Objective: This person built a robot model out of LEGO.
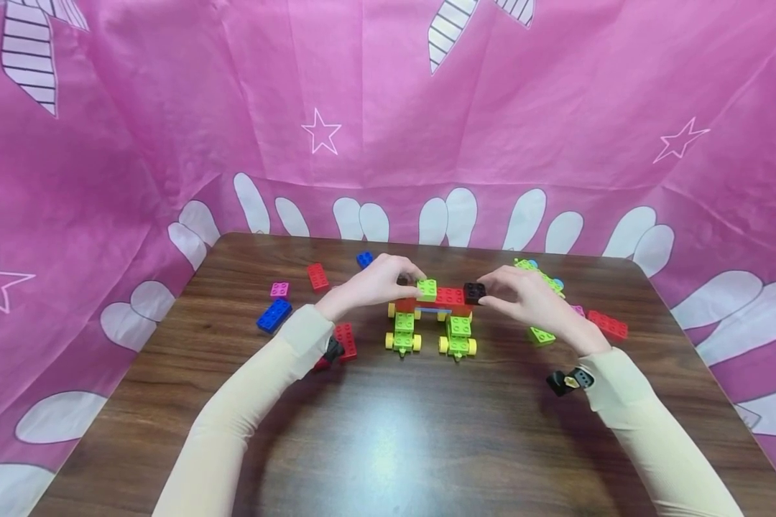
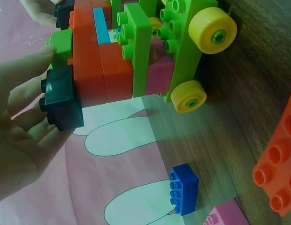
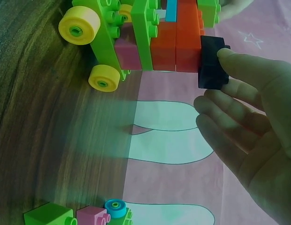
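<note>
A toy brick build stands mid-table, with red bricks (image 1: 450,296) across the top of two green wheeled bases (image 1: 459,346) that have yellow wheels (image 2: 212,31). My left hand (image 1: 384,278) pinches a light green brick (image 1: 427,289) on top of the red layer. Beside its fingers, a black brick (image 2: 63,98) sits at the left end of that layer. At the other end, my right hand (image 1: 524,291) grips a second black brick (image 1: 474,291) between thumb and fingers, right against the red bricks (image 3: 187,37).
On the left lie a blue brick (image 1: 274,316), a pink brick (image 1: 280,289) and red bricks (image 1: 317,276); another blue brick (image 1: 365,259) is farther back. Right of the build are a green piece with blue wheels (image 1: 539,276), a green brick (image 1: 542,335) and a red brick (image 1: 608,325).
</note>
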The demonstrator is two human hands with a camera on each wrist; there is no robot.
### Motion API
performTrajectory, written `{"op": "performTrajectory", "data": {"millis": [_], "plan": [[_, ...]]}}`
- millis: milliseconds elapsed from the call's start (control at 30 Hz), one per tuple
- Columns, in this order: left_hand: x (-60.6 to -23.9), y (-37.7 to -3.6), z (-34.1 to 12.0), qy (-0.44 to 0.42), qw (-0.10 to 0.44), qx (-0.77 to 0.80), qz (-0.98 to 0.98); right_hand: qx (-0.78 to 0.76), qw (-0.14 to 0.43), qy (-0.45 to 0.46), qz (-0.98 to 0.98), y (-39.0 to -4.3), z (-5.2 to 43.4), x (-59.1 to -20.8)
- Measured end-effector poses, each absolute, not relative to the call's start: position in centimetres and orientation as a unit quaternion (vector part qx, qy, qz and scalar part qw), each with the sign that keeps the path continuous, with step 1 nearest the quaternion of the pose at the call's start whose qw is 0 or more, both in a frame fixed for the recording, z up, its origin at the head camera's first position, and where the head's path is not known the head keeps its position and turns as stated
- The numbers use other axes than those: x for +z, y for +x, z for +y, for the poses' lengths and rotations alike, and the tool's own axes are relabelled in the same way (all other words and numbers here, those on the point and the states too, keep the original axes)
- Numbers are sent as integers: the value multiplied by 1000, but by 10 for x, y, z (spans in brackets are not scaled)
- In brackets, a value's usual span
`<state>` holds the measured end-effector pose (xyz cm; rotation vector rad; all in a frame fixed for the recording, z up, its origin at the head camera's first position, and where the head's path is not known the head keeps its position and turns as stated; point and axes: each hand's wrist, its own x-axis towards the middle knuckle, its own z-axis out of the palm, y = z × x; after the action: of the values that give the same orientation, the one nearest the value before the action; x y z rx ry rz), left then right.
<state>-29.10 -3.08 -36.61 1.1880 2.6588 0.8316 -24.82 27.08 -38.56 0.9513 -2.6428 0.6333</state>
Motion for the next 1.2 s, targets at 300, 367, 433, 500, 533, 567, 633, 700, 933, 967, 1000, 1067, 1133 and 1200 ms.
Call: {"op": "performTrajectory", "data": {"millis": [300,367,433,500,533,567,633,700,933,967,1000,1067,1133,1200], "plan": [[-369,-288,-31,376,57,285,880,223,134,329,-908,-249,271,-387],[-370,-288,-31,374,57,286,881,222,138,331,-907,-248,271,-387],[-371,-289,-31,373,58,287,881,222,141,333,-905,-248,271,-387],[-371,-288,-31,373,57,287,881,223,143,333,-905,-248,271,-386],[-371,-288,-31,372,58,287,881,223,143,332,-905,-247,271,-386],[-371,-288,-31,370,59,288,881,222,143,333,-905,-247,271,-386],[-371,-287,-31,367,60,288,882,221,144,333,-905,-247,271,-387],[-370,-286,-31,364,62,289,883,219,145,333,-906,-247,271,-387],[-371,-287,-31,364,55,279,887,218,140,332,-907,-246,272,-387],[-371,-287,-31,363,53,276,888,217,139,332,-907,-246,272,-387],[-371,-288,-31,363,52,273,889,218,140,333,-907,-246,272,-387],[-370,-288,-31,361,49,268,892,219,142,335,-905,-246,272,-387],[-370,-288,-31,360,49,265,893,221,144,336,-904,-246,272,-387],[-369,-287,-30,362,47,259,894,221,145,337,-904,-246,272,-387]]}}
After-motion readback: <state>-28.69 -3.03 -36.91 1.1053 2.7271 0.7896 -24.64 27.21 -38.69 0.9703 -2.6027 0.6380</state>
